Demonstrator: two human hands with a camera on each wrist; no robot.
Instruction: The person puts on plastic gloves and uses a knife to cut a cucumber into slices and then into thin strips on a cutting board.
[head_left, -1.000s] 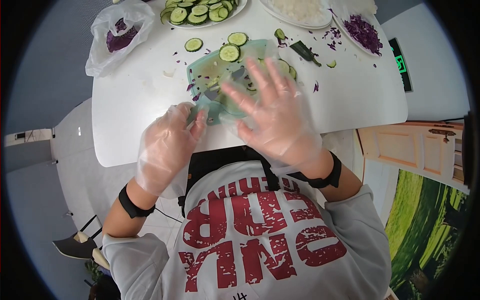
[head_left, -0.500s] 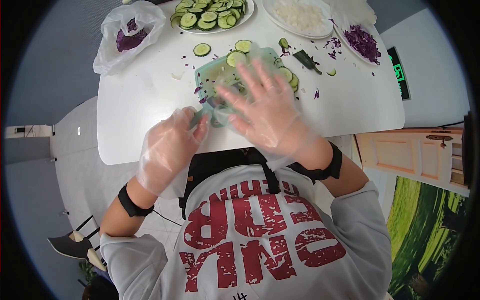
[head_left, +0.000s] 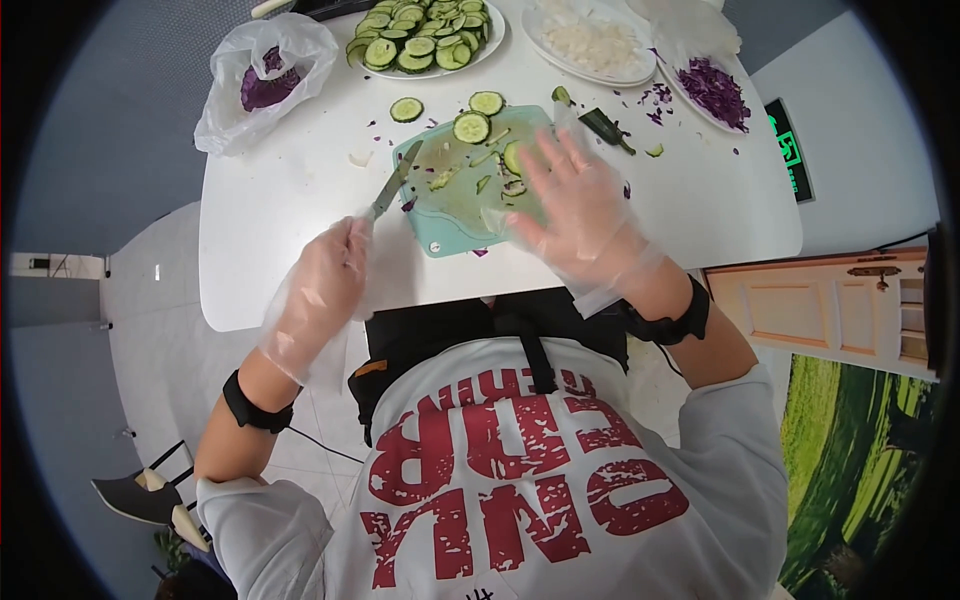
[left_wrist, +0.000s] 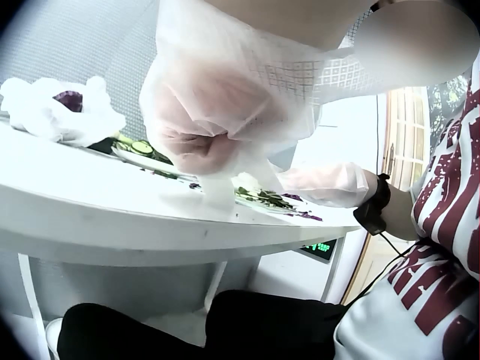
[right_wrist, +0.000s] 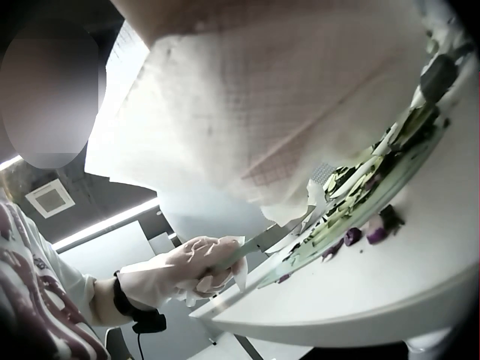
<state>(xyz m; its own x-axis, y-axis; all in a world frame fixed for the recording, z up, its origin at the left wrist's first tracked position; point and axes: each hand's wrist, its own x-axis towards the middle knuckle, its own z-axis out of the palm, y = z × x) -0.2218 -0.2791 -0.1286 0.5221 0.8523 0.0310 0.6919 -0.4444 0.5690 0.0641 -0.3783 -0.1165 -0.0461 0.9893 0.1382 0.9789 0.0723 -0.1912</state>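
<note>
In a clear plastic glove, my left hand [head_left: 322, 275] grips a knife [head_left: 395, 182] by its handle. The blade points up and away, overlapping the left edge of the green cutting board [head_left: 465, 237] in the head view. My gloved right hand [head_left: 585, 205] is spread over the board's right side, its fingers extended and covering part of it. Cucumber slices [head_left: 471, 127] lie at the board's far edge, with thin cucumber scraps and purple cabbage bits scattered over its surface. From the right wrist view, the knife [right_wrist: 264, 241] slants up toward the board.
Behind the board stand a plate of cucumber slices [head_left: 420, 45], a plate of pale chopped pieces [head_left: 590, 45] and a plate of shredded purple cabbage [head_left: 712, 92]. A plastic bag [head_left: 230, 110] holds cabbage at far left. A cucumber end [head_left: 606, 130] lies right of the board.
My left hand has drawn the knife leftward, from over the board beneath my right hand to its left edge. My right hand has moved right, uncovering the board's middle.
</note>
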